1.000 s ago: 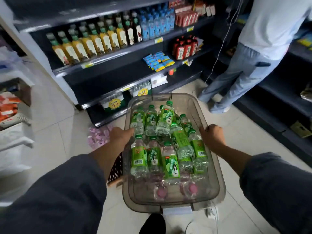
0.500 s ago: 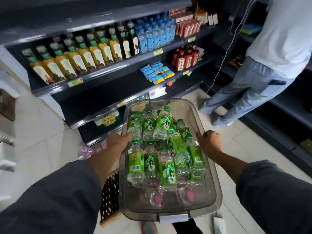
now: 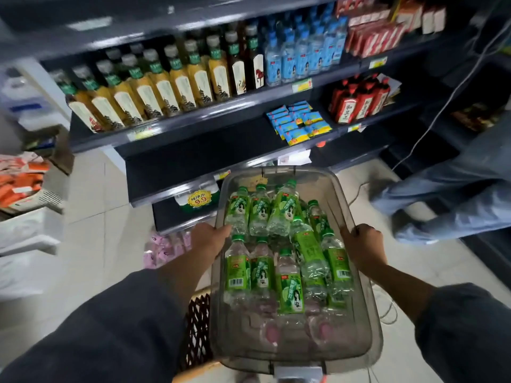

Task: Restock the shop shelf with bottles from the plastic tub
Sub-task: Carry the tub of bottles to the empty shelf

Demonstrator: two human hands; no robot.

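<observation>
Shop shelf (image 3: 193,161) at 12 o'clock: left hand (image 3: 210,240) and right hand (image 3: 363,244) grip the plastic tub (image 3: 359,313) rims (steadying its bottles (image 3: 290,272)).

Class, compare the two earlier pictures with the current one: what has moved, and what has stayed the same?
The plastic tub has been carried closer to the shelf, which now fills more of the view. Unchanged: left hand and right hand still grip its side rims, and the green-labelled bottles remain inside.
</observation>
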